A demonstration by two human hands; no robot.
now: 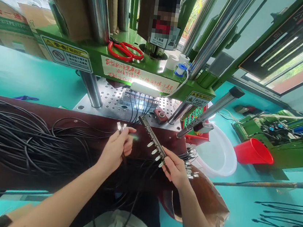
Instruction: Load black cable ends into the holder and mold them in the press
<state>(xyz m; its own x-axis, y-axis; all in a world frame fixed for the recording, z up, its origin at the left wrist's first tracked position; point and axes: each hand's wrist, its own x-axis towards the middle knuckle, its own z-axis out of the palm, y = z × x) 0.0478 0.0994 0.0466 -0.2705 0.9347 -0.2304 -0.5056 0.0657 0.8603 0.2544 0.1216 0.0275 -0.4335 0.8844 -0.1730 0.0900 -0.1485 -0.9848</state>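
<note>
My left hand (pixel 118 144) is closed around a few black cables, whose silver connectors (pixel 121 126) poke out above the fingers. To its right, my right hand (pixel 175 168) grips the near end of a dark metal bar (pixel 151 137). The bar slants up and away to the left, with several silver connectors along its lower left side. Beyond both hands, a metal mould block (pixel 139 100) sits lit up on the press bed, and thin black cables run out of it towards me. Black cables hang below my hands onto the lap.
A large bundle of black cables (pixel 21 138) covers the left of the brown bench. Red-handled scissors (pixel 126 51) lie on the green press (pixel 92 53). Right of the bench are loose connectors (pixel 190 157), a paper bag (pixel 207 197), a white tub (pixel 218 151) and a red bucket (pixel 253 151).
</note>
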